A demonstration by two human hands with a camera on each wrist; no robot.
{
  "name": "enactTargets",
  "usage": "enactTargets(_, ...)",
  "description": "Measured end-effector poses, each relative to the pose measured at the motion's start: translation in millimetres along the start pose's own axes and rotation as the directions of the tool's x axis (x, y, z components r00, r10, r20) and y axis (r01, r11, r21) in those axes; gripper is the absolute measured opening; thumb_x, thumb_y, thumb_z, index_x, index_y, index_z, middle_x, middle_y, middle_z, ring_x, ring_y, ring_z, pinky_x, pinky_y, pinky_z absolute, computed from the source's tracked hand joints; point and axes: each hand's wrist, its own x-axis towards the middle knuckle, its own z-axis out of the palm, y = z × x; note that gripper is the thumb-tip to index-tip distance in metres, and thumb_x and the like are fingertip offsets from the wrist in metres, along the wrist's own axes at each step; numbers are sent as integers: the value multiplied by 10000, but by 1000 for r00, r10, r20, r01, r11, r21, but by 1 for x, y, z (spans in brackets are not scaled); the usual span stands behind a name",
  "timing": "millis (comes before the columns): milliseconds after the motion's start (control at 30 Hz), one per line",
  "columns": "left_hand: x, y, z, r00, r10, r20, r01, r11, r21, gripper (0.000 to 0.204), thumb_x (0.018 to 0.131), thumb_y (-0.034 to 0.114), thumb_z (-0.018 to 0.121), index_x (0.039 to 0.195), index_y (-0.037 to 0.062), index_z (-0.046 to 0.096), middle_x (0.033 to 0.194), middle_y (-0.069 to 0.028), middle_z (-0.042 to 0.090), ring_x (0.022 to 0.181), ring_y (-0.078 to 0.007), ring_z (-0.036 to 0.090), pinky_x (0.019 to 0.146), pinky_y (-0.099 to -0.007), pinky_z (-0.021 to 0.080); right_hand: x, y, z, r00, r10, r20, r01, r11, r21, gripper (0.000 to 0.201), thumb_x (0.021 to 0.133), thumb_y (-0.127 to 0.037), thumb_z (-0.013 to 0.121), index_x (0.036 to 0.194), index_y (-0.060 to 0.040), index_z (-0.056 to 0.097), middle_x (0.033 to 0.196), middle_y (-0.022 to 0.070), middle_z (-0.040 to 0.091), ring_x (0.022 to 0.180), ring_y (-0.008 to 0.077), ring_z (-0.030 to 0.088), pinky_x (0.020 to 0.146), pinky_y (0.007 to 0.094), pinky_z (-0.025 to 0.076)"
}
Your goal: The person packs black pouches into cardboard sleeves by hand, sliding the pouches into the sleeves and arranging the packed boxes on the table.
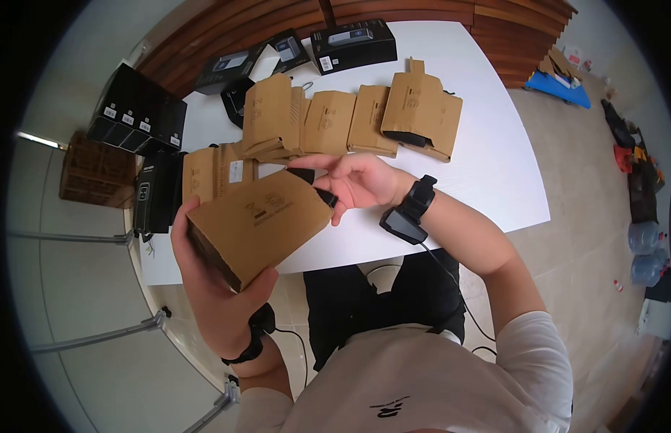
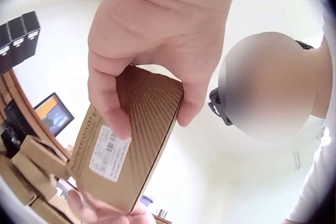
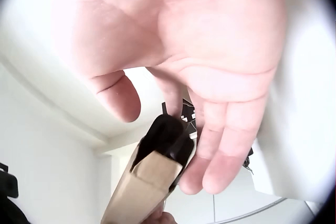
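My left hand (image 1: 221,302) grips a brown cardboard box (image 1: 267,224) above the table's front edge, thumb on one side and fingers on the other. A white barcode label (image 2: 110,153) is on the box face in the left wrist view. From the box's opened end, toward my right hand, pokes a black item (image 3: 165,140) with rounded edges; most of it is hidden inside. My right hand (image 1: 364,180) is at that end, palm turned up and fingers extended alongside the black item, thumb apart from it.
Several brown cardboard boxes (image 1: 328,123) stand in a row across the white table (image 1: 487,166). Black product boxes (image 1: 355,47) are at the back, with more black boxes (image 1: 137,112) stacked at the left. A cable (image 1: 458,289) hangs from the right wrist camera.
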Motion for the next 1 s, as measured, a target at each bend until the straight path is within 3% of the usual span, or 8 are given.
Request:
enactTargets(100,2,7,-4,1000,24,-10,-23,998,53,929,592,27,709,1432,39,312,1282,-95,470,1176,-224,511,1003,-359,424,1,-2,-1,999,-35,-13,37,993,112,565,953,-113,369,1507,-43,284,1243,175,606,836,237,704,659,326,590)
enactTargets(167,-2,-1,-17,996,74,-45,-67,987,144,911,622,55,723,1438,36,319,1298,-101,472,1190,-232,511,1014,-371,422,2,-1,-1,974,-97,-207,99,995,1,497,966,-164,484,1444,-63,391,1023,93,669,694,196,648,599,312,535)
enactTargets(233,-9,-16,-28,989,123,-78,-101,966,236,894,653,83,736,1445,33,325,1315,-108,475,1204,-239,510,1025,-383,419,2,-3,4,962,-128,-243,129,992,-10,440,949,-129,523,1380,-61,465,1015,80,671,651,147,610,540,282,491)
enactTargets(300,-16,-39,-37,904,-232,-359,87,922,-376,882,727,186,774,1467,35,320,1368,-124,470,1275,-269,473,1068,-426,393,4,-4,2,904,-224,-364,221,974,-52,393,942,-118,531,1330,-56,503,999,82,673,657,152,624,535,277,501)
enactTargets(400,-29,-105,-63,983,-13,-182,-89,835,-544,928,769,280,793,1494,35,270,1403,-133,460,1322,-282,441,1082,-450,390,4,-5,3,878,-301,-372,291,953,-83,354,938,-112,535,1286,-51,527,978,88,674,675,155,639,537,284,514)
enactTargets(833,-29,-152,-20,993,12,-118,-83,786,-613,967,767,324,818,1499,61,243,1414,-111,443,1322,-267,441,1090,-429,388,11,7,14,729,-585,-356,314,748,-585,435,930,-68,605,1337,-14,460,929,58,651,687,111,627,539,262,513)
enactTargets(900,-26,-152,-10,946,-205,-252,9,792,-611,886,780,297,805,1480,114,294,1408,-94,441,1308,-261,448,1074,-425,406,13,12,17,721,-594,-358,286,725,-626,413,947,-96,592,1337,-24,474,917,38,645,700,99,616,558,257,511)
enactTargets(1000,-20,-156,11,981,-19,-191,-64,906,-419,808,792,272,790,1452,141,343,1404,-86,437,1299,-257,451,1056,-426,424,13,21,19,757,-545,-360,166,694,-701,388,988,-144,542,1363,-62,488,982,10,634,819,75,592,679,241,500)
